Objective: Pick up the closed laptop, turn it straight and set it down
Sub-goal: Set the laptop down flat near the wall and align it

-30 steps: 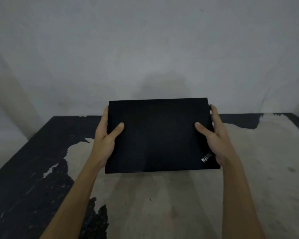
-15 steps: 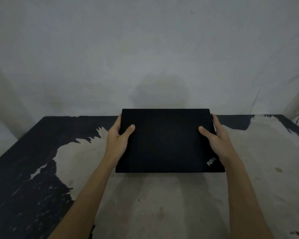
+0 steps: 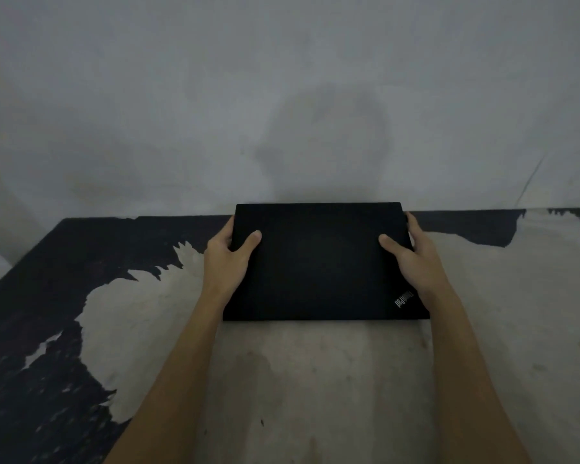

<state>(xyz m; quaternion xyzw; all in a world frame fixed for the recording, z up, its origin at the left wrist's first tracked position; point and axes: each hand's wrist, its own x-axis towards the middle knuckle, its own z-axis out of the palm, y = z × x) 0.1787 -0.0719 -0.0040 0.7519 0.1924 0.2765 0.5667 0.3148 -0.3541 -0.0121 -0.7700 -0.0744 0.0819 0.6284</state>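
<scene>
Laptop (image 3: 322,262) closed, black, lid up, logo at near right corner, sits square to the desk (image 3: 315,380) edge toward the far side, near the wall (image 3: 282,95). Cannot tell if it rests fully on the desk or hangs just above it; near edge looks down or almost down. Left hand (image 3: 226,259) clamps the left short edge, thumb on the lid, fingers wrapped under and out of sight. Right hand (image 3: 412,259) clamps the right short edge the same way, thumb on top. Both grips closed on the laptop.

Handling, judged: stiff flat slab, moderate weight, no flex, so a two-sided hold at mid-edge balances it well. Lid finish looks matte, likely decent friction under the thumbs. Fragile to drops and corner knocks; lower flat, not corner first. Fingers underneath could get pinched at touchdown, so slide them out sideways. Alignment looks done; release is what remains.
</scene>
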